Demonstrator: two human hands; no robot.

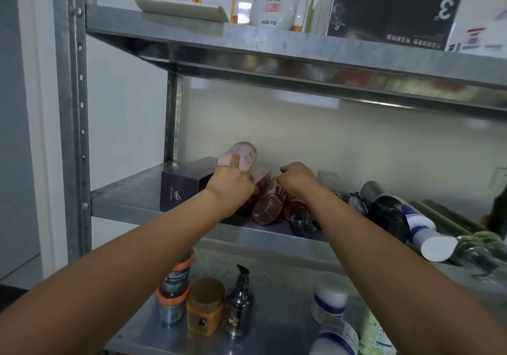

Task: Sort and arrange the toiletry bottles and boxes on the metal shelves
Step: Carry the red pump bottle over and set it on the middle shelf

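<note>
Both arms reach into the middle shelf. Left hand closed around a pink bottle, tilted, raised above a dark purple box. Right hand curled shut over a cluster of red packets; whether it grips one, cannot tell. Black-and-white tube lies on its side to the right. Jars stand on the lower shelf.
</note>
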